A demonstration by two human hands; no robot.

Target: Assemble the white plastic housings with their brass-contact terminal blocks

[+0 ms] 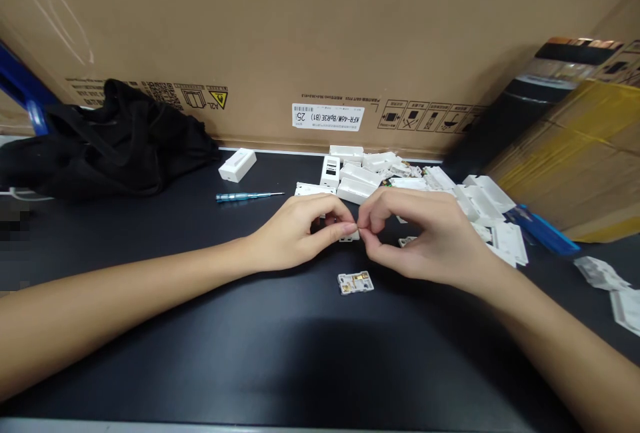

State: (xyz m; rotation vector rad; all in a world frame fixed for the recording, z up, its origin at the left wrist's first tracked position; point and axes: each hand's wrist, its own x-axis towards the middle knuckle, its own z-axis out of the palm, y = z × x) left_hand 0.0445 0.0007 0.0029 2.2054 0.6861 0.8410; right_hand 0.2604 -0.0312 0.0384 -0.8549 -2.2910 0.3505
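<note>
My left hand (305, 230) and my right hand (425, 233) meet fingertip to fingertip above the black table (200, 353). Both are pinched closed; whatever lies between the fingertips is too small to make out. Just under the left fingertips a small white part (349, 236) shows, mostly hidden. Nearer to me lies a small white housing with brass-coloured contacts (355, 282), touched by neither hand. Another small pale piece (407, 241) is partly covered by my right hand.
Behind the hands are piled white plastic covers (357, 182). A blue screwdriver (250, 196) and a white box (238, 165) lie at the left, near a black cloth bag (125, 143). Cardboard (280, 40) stands behind; a dark cylinder (520, 110) leans at the right.
</note>
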